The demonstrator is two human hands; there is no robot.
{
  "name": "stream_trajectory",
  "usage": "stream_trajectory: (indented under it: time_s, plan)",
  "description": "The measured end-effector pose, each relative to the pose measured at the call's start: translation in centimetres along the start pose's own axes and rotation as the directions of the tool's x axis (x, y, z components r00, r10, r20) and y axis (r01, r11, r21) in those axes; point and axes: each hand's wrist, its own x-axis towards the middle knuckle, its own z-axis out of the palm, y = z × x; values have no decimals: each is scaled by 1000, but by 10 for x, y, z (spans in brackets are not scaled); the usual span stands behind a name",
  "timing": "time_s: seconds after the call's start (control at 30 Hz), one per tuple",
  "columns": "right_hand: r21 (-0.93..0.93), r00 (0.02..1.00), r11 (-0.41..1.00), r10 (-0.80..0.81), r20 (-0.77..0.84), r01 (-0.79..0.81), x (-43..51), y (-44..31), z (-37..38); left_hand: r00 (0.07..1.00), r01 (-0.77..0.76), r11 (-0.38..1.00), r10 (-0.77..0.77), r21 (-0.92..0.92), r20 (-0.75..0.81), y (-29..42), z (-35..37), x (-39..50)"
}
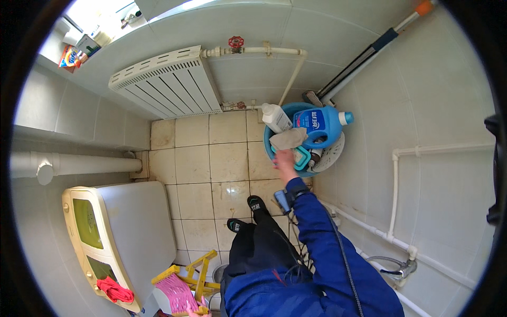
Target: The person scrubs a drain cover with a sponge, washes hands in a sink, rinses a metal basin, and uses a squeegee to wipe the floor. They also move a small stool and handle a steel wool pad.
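Note:
My right hand (285, 161), bare below a blue sleeve, reaches into a blue plastic basin (266, 136) on the tiled floor. Its fingers meet the lower edge of a beige cloth (288, 138) beside a turquoise-rimmed plastic box (302, 158); blur hides whether they grip either. Packed in the same basin are a blue jug of laundry detergent (311, 122), a white plastic bottle (276, 118) and a dark brown bottle (315, 157). A white perforated plastic basket (336, 153) sits at the basin's right side. My left hand is out of view.
A white radiator (170, 85) hangs ahead. Long-handled poles (358, 65) lean in the corner behind the basin. At left stands a washing machine (136, 222) with a red cloth (115, 289). A yellow folding stool (204, 273) with pink webbing is low left; a tap (400, 270) is right.

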Motion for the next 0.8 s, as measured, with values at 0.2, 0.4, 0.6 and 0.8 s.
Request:
stream_trajectory:
  time_s: [0.2, 0.4, 0.6, 0.8]
  plan:
    - [-50, 985, 991, 121, -122, -128, 54, 2, -34, 977, 95, 994, -104, 56, 187, -2, 22, -34]
    - [192, 971, 957, 232, -59, -217, 92, 21, -29, 992, -98, 994, 101, 45, -71, -32, 22, -70]
    - [61, 961, 964, -252, -113, 260, 84, -14, -38, 988, -143, 990, 142, -15, -58, -62, -25, -78]
    - [-207, 755, 750, -523, 395, 628, -12, -64, -39, 962, -214, 952, 167, -219, -216, -127, -77, -67]
